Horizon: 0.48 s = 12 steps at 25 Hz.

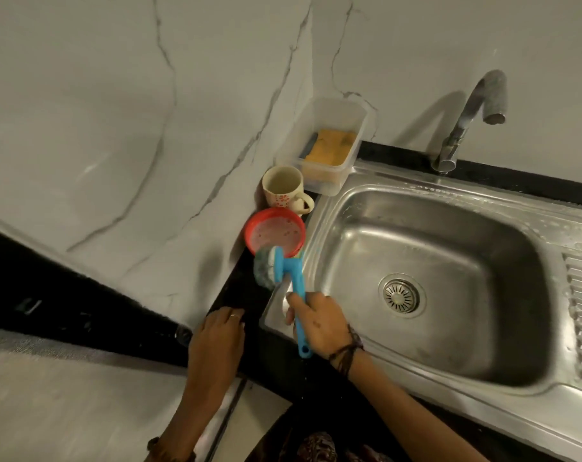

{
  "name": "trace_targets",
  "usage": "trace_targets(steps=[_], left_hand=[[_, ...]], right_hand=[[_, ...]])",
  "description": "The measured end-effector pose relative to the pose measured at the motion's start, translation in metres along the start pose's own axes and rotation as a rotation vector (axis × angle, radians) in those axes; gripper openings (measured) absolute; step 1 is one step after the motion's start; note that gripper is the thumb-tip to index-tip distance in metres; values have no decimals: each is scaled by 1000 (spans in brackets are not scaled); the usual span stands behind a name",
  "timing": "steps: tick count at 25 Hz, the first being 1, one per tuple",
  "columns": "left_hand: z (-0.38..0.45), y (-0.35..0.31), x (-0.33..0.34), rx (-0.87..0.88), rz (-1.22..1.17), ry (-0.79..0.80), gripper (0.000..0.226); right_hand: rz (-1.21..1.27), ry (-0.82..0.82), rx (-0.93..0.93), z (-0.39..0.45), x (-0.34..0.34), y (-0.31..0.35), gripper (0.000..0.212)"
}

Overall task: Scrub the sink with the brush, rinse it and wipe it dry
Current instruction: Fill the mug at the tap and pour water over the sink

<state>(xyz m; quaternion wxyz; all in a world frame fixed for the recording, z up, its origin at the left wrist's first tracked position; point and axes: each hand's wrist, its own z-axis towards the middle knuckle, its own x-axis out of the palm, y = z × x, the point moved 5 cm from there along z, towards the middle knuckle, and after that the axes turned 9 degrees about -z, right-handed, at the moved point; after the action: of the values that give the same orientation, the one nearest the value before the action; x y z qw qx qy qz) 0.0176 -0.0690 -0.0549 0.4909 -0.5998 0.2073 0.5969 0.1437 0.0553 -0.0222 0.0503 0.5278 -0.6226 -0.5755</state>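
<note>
**Brush position at sink edge**

The right hand (319, 323) gripped the brush (291, 295) handle at centre frame. Its long axis ran near vertical, head pointing up toward the red bowl (273, 233), left of the sink (426, 288). The left hand (218, 335) rested flat on the counter (249, 295), fingers extended.

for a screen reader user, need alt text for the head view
The right hand grips a blue brush, its head at a red soap tub left of the steel sink. The left hand rests on the black counter.

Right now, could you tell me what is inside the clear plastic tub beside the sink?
The clear plastic tub holds an orange sponge; something blue shows along its left edge. Anything beneath the sponge is hidden.
</note>
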Motion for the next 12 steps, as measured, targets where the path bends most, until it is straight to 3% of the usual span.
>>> trace_targets(steps=[4, 8, 10, 12], left_hand=[[-22, 35, -17, -33, 49, 9, 31], [-18, 36, -17, 18, 89, 40, 33], [-15, 40, -15, 3, 58, 44, 33], [-11, 41, -14, 4, 29, 36, 28]], right_hand=[[-507, 121, -158, 10, 66, 19, 34], [-952, 64, -305, 29, 90, 38, 42], [-986, 29, -268, 38, 87, 45, 33], [-926, 18, -219, 38, 75, 47, 38]])
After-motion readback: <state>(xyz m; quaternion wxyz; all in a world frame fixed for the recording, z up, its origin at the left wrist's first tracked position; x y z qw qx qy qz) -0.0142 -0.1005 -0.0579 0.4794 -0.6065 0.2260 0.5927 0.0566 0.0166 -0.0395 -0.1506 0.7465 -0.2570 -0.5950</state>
